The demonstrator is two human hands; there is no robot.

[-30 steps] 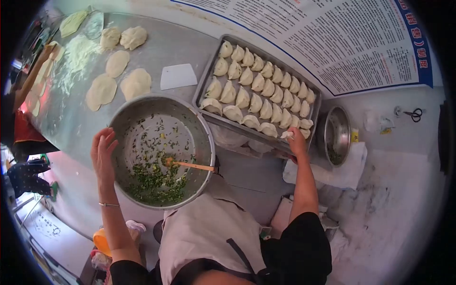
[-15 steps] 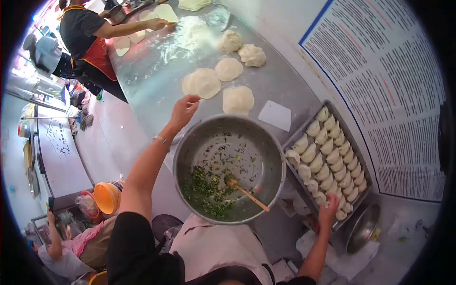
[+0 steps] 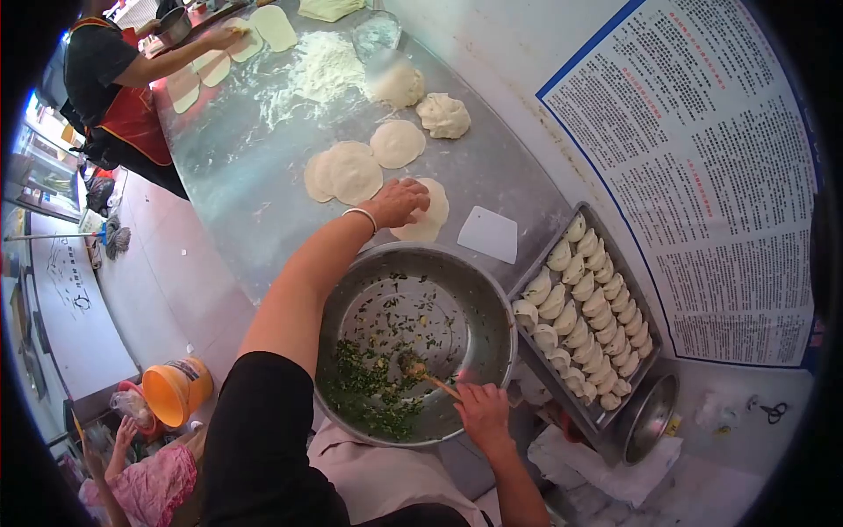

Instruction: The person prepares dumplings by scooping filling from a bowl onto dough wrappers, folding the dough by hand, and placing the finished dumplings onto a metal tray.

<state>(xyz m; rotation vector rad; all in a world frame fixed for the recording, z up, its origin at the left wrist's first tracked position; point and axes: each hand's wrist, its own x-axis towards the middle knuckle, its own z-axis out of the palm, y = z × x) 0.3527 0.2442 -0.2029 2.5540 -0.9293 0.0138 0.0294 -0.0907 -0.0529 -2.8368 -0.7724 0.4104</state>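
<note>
My right hand (image 3: 485, 413) is wrapped round the handle of a wooden spoon (image 3: 439, 384). The spoon's head rests in chopped green filling (image 3: 373, 386) inside a large metal bowl (image 3: 507, 338). Beyond the bowl's far rim, my left hand (image 3: 399, 204) lies over the left part of a round dough wrapper (image 3: 434, 209), fingers bent and slightly apart; whether the fingertips grip its edge cannot be made out. Overlapping dough wrappers (image 3: 354, 173) and another round wrapper (image 3: 398, 143) lie just past that hand.
A metal tray (image 3: 590, 415) of folded dumplings (image 3: 566, 318) stands right of the bowl. A white scraper (image 3: 488, 234), dough lumps (image 3: 443, 116) and flour (image 3: 327, 66) are on the metal table (image 3: 255, 176). A co-worker (image 3: 114, 79) handles dough sheets at the far left.
My right hand has left the dumpling tray and taken hold of the spoon handle. My left hand has moved right, onto the nearest wrapper. The view has shifted slightly.
</note>
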